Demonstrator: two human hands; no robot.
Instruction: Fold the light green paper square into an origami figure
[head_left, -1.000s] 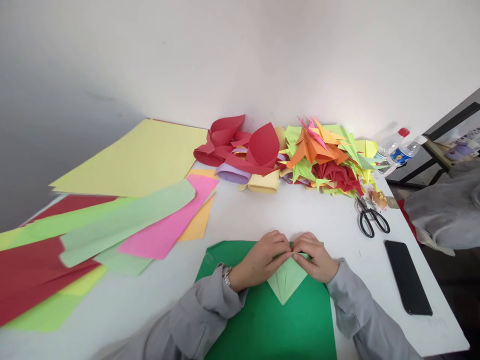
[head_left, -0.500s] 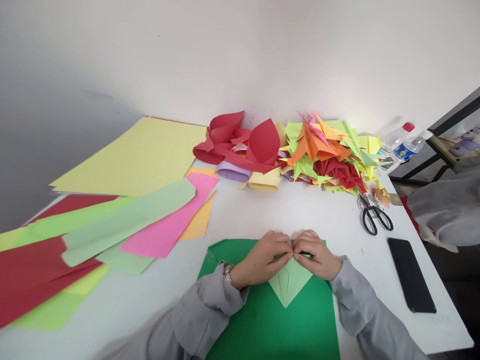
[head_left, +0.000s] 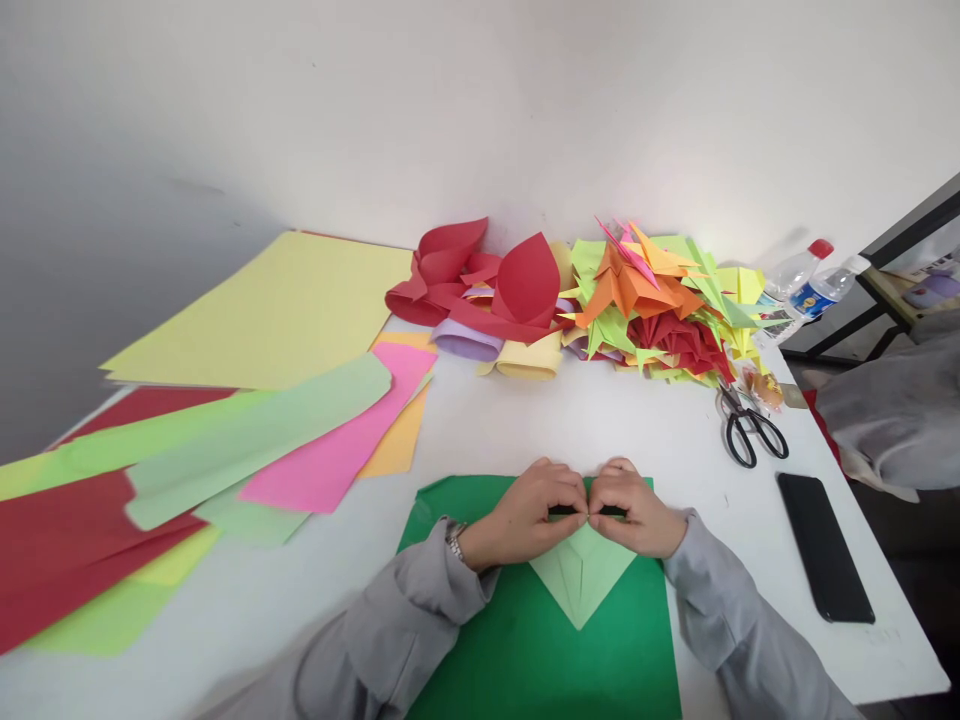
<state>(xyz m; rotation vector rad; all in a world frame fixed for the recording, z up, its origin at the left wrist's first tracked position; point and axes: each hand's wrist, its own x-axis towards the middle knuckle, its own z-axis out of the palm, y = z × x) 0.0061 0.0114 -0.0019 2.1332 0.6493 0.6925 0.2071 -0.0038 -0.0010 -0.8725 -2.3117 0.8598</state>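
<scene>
A light green folded paper with a downward point lies on a dark green sheet on the white table. My left hand and my right hand meet at the top edge of the folded paper. Both have curled fingers, with fingertips pinched on that top edge, thumbs touching. Grey sleeves cover both forearms, and a watch shows at my left wrist.
Large coloured sheets spread over the left of the table. A heap of folded paper shapes sits at the back. Scissors, a black phone and two bottles lie at the right. Another person's grey sleeve is at the right edge.
Both hands have shifted slightly down and closer over the top edge of the folded paper, fingers curled tighter. The view has moved a little.
</scene>
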